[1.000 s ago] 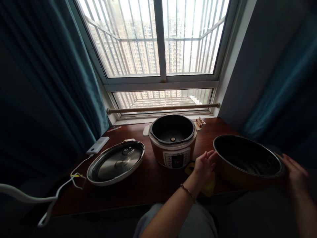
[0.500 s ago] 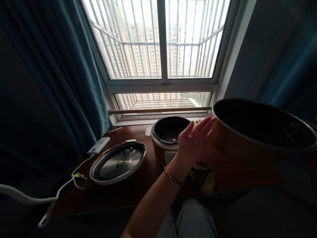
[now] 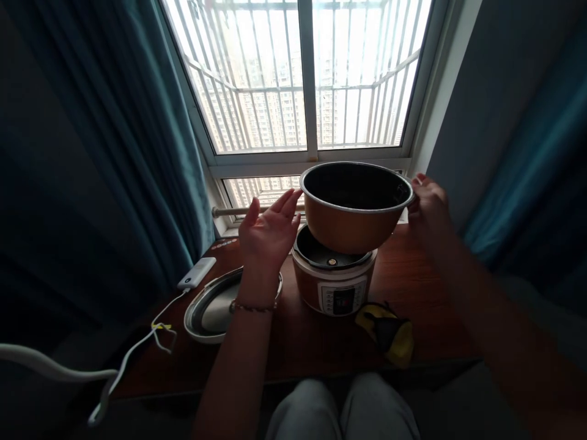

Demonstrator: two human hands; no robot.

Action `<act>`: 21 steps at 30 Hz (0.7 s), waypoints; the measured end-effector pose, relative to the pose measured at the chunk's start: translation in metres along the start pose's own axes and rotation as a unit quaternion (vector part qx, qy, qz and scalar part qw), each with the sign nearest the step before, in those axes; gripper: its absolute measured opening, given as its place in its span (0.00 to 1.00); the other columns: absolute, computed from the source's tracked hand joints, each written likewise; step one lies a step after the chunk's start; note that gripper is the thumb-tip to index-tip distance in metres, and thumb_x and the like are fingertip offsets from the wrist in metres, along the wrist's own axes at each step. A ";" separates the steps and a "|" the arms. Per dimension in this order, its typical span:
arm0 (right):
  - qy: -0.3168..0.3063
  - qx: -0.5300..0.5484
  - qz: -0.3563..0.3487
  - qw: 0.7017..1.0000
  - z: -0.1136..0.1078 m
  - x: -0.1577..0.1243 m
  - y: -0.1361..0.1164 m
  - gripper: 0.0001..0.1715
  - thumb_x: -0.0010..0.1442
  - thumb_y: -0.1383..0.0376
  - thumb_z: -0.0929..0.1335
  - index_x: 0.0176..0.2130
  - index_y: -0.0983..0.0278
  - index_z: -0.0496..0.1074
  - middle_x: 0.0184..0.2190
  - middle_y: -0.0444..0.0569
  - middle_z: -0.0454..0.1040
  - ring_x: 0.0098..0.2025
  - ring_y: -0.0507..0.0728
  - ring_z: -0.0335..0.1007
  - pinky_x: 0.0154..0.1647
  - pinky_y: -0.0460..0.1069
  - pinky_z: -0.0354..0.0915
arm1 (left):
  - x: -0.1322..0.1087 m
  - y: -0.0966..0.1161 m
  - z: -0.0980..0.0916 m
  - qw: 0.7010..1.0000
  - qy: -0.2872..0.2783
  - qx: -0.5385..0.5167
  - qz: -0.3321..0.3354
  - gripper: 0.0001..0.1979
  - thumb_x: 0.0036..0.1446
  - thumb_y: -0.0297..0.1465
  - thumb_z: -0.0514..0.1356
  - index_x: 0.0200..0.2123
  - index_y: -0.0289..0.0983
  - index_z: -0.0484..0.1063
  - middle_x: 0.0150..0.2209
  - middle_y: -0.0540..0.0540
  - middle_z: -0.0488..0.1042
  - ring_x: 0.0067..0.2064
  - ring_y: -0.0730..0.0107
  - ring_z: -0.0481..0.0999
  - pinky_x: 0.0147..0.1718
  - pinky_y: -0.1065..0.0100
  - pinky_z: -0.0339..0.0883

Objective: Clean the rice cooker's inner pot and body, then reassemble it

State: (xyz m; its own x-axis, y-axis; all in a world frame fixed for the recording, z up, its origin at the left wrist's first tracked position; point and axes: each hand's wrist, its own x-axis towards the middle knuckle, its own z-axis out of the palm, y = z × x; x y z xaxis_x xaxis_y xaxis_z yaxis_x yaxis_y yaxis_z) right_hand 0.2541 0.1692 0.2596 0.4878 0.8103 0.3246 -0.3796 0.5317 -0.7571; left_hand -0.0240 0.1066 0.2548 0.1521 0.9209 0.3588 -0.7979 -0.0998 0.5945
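An inner pot point(image 3: 351, 223), copper-coloured outside and dark inside, hangs slightly tilted above the rice cooker body point(image 3: 339, 293). My right hand point(image 3: 428, 201) grips its rim at the right. On the other side, my left hand point(image 3: 270, 229) is open, palm up and fingers spread, with the fingertips at the pot's left rim. The cooker stands on the brown table with its dark cavity partly visible under the pot. Behind my left wrist lies the round lid point(image 3: 213, 308), its metal inner side facing up.
A yellow and black cloth item point(image 3: 389, 336) lies in front of the cooker. At the left are a white power bank point(image 3: 197, 273) and a white cable point(image 3: 137, 345). The window point(image 3: 309, 79) and curtains border the table point(image 3: 431, 299).
The pot has moved left from the far right to above the cooker. My left hand has shifted left, and my right hand has come into view on the rim.
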 end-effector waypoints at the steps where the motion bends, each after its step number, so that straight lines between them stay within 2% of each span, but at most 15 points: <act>1: -0.004 0.005 0.007 1.000 0.003 0.000 0.008 0.13 0.54 0.74 0.65 0.41 0.65 0.63 0.27 0.40 0.66 0.21 0.43 0.60 0.16 0.37 0.60 | 0.000 0.002 -0.006 1.000 0.007 0.001 0.000 0.30 0.60 0.44 0.41 0.52 0.27 0.64 0.53 0.33 0.67 0.57 0.56 0.63 0.43 0.60 0.68; 6: -0.033 0.020 0.021 0.999 0.008 0.002 0.043 0.17 0.52 0.73 0.66 0.43 0.63 0.62 0.31 0.41 0.69 0.27 0.46 0.67 0.25 0.39 0.68 | 0.002 0.005 -0.032 0.999 0.033 -0.004 -0.007 0.30 0.60 0.44 0.41 0.53 0.25 0.62 0.55 0.31 0.64 0.57 0.57 0.63 0.44 0.61 0.67; 9: -0.030 0.014 0.042 0.999 0.006 0.002 0.057 0.17 0.52 0.74 0.66 0.42 0.63 0.62 0.32 0.42 0.70 0.29 0.46 0.69 0.29 0.40 0.69 | 0.000 0.003 -0.043 0.998 0.058 -0.014 -0.014 0.30 0.61 0.44 0.41 0.53 0.25 0.62 0.55 0.31 0.64 0.56 0.57 0.64 0.44 0.61 0.67; 14: -0.038 0.000 0.061 0.997 -0.001 -0.001 0.074 0.16 0.52 0.72 0.66 0.42 0.63 0.62 0.32 0.43 0.70 0.31 0.46 0.70 0.33 0.40 0.69 | -0.003 -0.003 -0.058 0.996 0.078 -0.043 -0.029 0.30 0.60 0.44 0.42 0.54 0.26 0.61 0.53 0.31 0.67 0.55 0.56 0.66 0.40 0.60 0.69; 21: -0.049 -0.009 0.084 0.995 -0.011 -0.005 0.093 0.19 0.52 0.71 0.66 0.44 0.61 0.61 0.35 0.44 0.71 0.36 0.49 0.72 0.38 0.42 0.70 | -0.006 -0.011 -0.072 0.995 0.094 -0.021 -0.036 0.30 0.60 0.44 0.42 0.53 0.25 0.61 0.55 0.31 0.64 0.56 0.58 0.65 0.44 0.62 0.68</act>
State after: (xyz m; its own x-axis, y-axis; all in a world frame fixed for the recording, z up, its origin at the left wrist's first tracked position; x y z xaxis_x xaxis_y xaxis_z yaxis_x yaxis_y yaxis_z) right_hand 0.2247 0.2121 0.1815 0.3406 0.9075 0.2458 -0.4342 0.3837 -0.8150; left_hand -0.0581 0.1296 0.1943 0.1019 0.9796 0.1730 -0.8131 -0.0182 0.5818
